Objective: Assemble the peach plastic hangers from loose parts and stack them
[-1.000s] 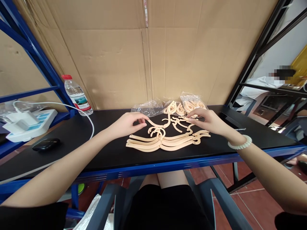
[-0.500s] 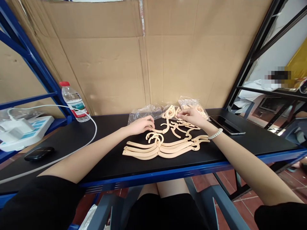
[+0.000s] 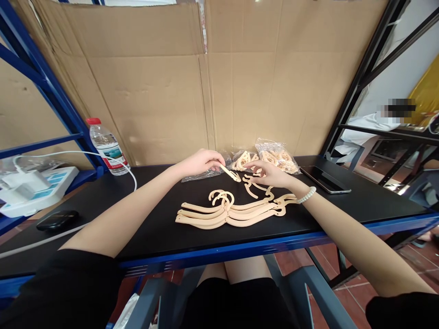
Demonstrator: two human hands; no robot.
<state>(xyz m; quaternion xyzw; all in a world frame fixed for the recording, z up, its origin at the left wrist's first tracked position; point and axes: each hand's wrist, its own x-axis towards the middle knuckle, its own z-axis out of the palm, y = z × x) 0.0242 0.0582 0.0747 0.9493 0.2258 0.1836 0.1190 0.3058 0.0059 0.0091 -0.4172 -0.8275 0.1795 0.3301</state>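
Observation:
My left hand (image 3: 202, 163) is closed on one end of a beige plastic hanger piece (image 3: 229, 172), raised above the black table and pointing right. To the right of that piece, my right hand (image 3: 269, 174) hovers over loose beige hanger parts (image 3: 252, 186), its fingers bent and apart. I see nothing held in it, though its palm is hidden. In front of both hands lies a row of several folding hangers (image 3: 206, 218), side by side with their curved hooks (image 3: 222, 197) pointing away from me.
Clear plastic bags of beige parts (image 3: 277, 156) lie against the cardboard wall (image 3: 154, 100). A phone (image 3: 324, 179) rests at the right. Leftward are a water bottle (image 3: 109, 147), a power strip (image 3: 44, 185), a white cable (image 3: 65, 236) and a small black object (image 3: 57, 220).
My left hand has moved up and away from me, lifting the hanger piece off the table. My right hand has shifted slightly nearer to me, and its fingers have left the hook area.

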